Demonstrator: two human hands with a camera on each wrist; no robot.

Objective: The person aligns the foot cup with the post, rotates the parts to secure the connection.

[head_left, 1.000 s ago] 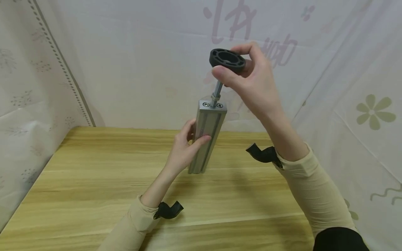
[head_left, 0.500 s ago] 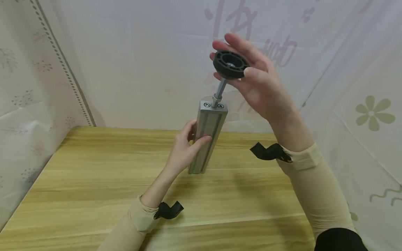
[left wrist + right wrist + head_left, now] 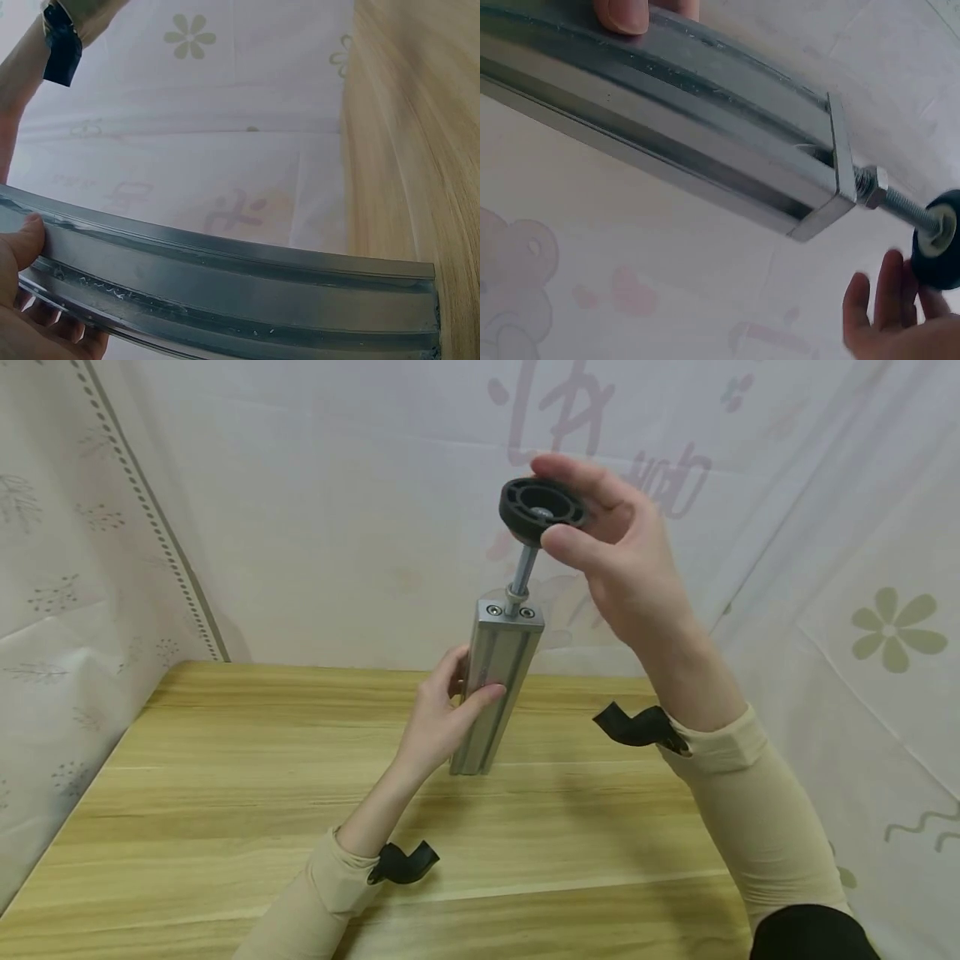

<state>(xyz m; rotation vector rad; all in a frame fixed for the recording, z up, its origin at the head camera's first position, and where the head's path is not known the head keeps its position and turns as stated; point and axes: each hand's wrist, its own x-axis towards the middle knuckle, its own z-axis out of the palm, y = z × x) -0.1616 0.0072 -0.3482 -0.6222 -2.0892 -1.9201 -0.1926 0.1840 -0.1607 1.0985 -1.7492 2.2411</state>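
Note:
A grooved aluminium profile [image 3: 497, 710] stands nearly upright on the table, its lower end against the wood in the left wrist view. My left hand [image 3: 441, 714] grips it at mid-height, thumb across the front face. On top is a metal end plate [image 3: 510, 616] with two screws. A threaded rod [image 3: 526, 568] with a hex nut [image 3: 876, 187] rises from it, leaning slightly right. The rod carries a round black levelling foot [image 3: 517, 520], hollow side up. My right hand [image 3: 633, 552] holds the foot's right edge between thumb and fingers; some fingertips are hidden behind it.
The wood-grain table [image 3: 247, 793] extends on both sides of the profile. A white printed cloth [image 3: 360, 527] hangs behind and along the sides. Black straps [image 3: 633, 727] stick out at both wrists.
My right hand loosened and spread its fingers half a second ago, shifting right, then came back round the foot. The foot tilted right and swung back left. My left hand and the profile stay put.

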